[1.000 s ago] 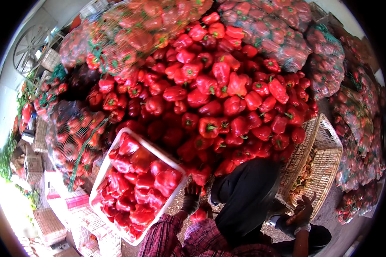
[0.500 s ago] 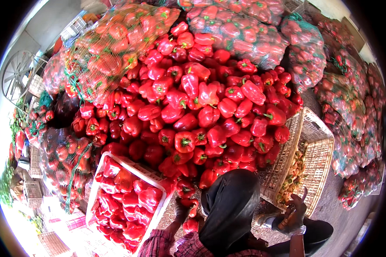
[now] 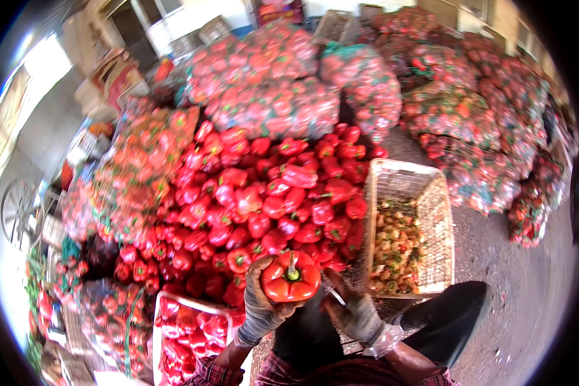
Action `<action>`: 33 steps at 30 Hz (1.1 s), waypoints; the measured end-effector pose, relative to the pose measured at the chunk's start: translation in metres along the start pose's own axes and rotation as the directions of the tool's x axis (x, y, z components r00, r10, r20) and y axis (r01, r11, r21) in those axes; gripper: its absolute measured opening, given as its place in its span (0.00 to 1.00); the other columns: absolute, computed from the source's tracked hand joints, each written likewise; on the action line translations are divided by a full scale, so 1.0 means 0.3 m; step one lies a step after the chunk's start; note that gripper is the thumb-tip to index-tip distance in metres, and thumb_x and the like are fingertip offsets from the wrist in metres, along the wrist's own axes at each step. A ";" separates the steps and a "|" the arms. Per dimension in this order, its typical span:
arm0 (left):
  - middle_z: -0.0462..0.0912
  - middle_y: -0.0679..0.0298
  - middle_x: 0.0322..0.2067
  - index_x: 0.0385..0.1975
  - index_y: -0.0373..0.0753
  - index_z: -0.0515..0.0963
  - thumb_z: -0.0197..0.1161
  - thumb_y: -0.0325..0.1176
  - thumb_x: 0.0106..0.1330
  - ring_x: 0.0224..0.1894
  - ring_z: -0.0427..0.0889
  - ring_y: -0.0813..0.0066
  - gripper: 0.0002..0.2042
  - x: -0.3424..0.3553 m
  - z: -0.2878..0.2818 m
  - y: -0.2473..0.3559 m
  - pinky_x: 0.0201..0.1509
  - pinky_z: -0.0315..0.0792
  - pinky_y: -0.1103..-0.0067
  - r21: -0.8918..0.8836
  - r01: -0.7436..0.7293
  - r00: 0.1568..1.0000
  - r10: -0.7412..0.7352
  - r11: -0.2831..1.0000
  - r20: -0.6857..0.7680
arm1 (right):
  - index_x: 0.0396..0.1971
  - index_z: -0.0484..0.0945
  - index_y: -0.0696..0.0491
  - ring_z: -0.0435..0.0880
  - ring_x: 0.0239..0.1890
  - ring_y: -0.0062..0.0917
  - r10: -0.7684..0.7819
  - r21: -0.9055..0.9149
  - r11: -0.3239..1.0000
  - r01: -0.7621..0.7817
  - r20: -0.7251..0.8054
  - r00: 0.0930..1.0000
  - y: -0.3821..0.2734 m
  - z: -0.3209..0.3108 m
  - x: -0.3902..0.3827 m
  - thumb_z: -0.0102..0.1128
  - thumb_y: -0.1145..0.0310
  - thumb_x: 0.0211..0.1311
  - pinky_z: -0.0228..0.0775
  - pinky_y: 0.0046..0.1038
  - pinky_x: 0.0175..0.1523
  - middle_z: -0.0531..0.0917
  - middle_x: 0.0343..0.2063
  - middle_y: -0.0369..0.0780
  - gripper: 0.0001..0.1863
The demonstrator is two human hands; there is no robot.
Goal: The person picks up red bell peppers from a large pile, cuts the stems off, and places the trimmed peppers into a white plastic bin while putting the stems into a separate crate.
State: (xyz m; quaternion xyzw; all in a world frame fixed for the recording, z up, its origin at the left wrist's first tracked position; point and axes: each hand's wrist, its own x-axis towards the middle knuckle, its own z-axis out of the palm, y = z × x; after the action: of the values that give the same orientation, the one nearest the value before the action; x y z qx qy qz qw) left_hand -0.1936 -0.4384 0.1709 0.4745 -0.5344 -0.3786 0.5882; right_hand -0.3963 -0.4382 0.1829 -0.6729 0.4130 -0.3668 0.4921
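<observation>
A red bell pepper (image 3: 291,278), its green stem turned up toward me, rests in the gloved fingers of my left hand (image 3: 260,310). Close to its right side, my gloved right hand (image 3: 357,316) is closed on a small knife (image 3: 334,296), of which only a thin, shiny strip shows; the handle is hidden in the fingers. Ahead of both hands spreads a large heap of red bell peppers (image 3: 251,199). Below left, a white crate (image 3: 193,300) holds glossy red peppers. To the right stands a pale woven-sided crate (image 3: 439,238) with pepper cores and stems (image 3: 392,248) in it.
Net sacks full of red peppers surround the heap: one sack (image 3: 141,170) at the left, a sack (image 3: 264,106) behind, and several stacked sacks (image 3: 469,122) at the right. My dark-clad knee (image 3: 453,305) is beside the right crate. A fan (image 3: 18,207) stands far left.
My view has tilted up and shifted right. My left hand has come up from low beside the white crate with a pepper in it. My right hand has moved left, close to the pepper.
</observation>
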 end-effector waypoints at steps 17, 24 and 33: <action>0.74 0.64 0.46 0.53 0.37 0.68 0.70 0.28 0.45 0.47 0.74 0.73 0.30 -0.049 0.561 -0.145 0.53 0.71 0.77 -0.160 0.432 0.898 -0.406 0.888 0.170 | 0.62 0.59 0.56 0.79 0.49 0.41 0.093 -0.239 0.953 -0.185 -0.351 0.932 0.316 -0.378 -0.260 0.72 0.54 0.46 0.73 0.37 0.49 0.74 0.52 0.51 0.46; 0.78 0.64 0.42 0.48 0.33 0.73 0.67 0.28 0.46 0.44 0.76 0.75 0.25 -0.150 0.541 -0.311 0.51 0.71 0.79 -0.092 0.581 0.785 -0.527 0.809 0.326 | 0.57 0.66 0.59 0.80 0.47 0.37 0.231 -0.053 0.969 -0.242 -0.165 0.959 0.499 -0.328 -0.246 0.74 0.55 0.40 0.71 0.34 0.51 0.80 0.43 0.50 0.43; 0.76 0.57 0.49 0.51 0.34 0.72 0.64 0.35 0.55 0.52 0.75 0.61 0.23 -0.197 0.414 -0.484 0.59 0.68 0.67 -0.465 0.724 0.689 -0.524 0.509 0.500 | 0.50 0.73 0.63 0.78 0.43 0.23 0.422 0.910 0.401 -0.103 -0.084 0.903 0.456 -0.259 -0.263 0.58 0.66 0.54 0.70 0.27 0.52 0.80 0.42 0.39 0.24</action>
State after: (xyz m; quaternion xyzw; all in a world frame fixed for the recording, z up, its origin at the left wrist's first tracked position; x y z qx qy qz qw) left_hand -0.3159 -0.4393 0.0126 0.3469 -0.2453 -0.7886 0.4446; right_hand -0.5236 -0.4175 0.0632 -0.1745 0.3302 -0.5421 0.7528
